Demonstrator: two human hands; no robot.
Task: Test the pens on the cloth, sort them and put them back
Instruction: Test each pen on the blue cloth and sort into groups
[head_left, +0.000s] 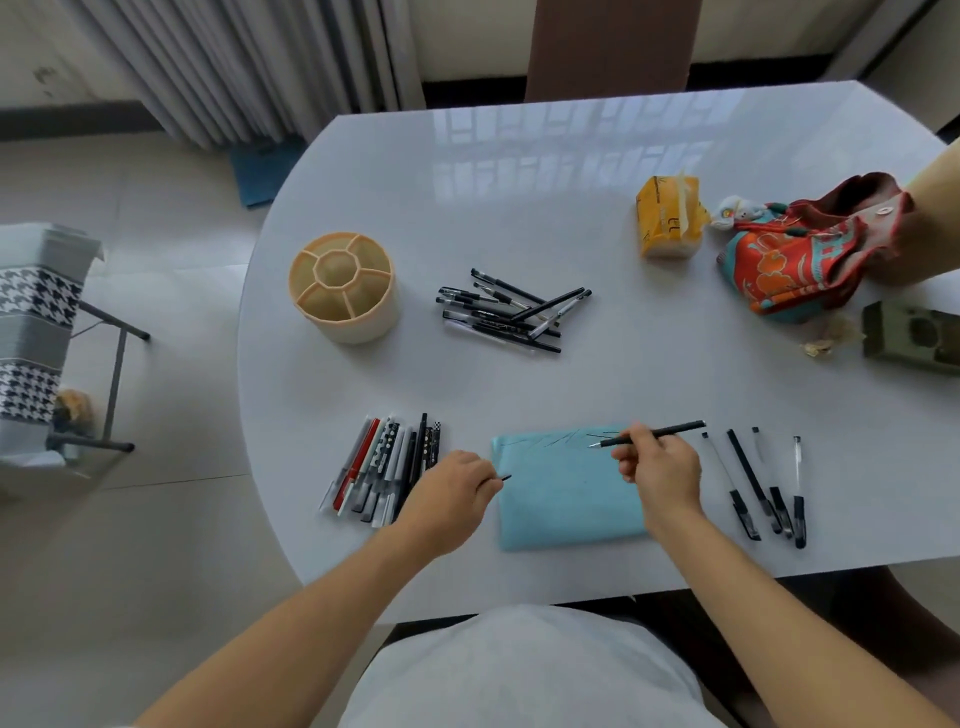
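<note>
Both bare forearms reach up from six o'clock toward twelve. The right hand (662, 462) sits at about one o'clock of the left, fingers curled in a writing grip — it pinches a slim stick-like object, whose tip points to nine o'clock. The left hand (453, 493) lies knuckles up, fingers curled — a dark tip shows past them at three o'clock.

One cloth (569, 499), one holder (343, 288), four capped pens (763, 486).
</note>
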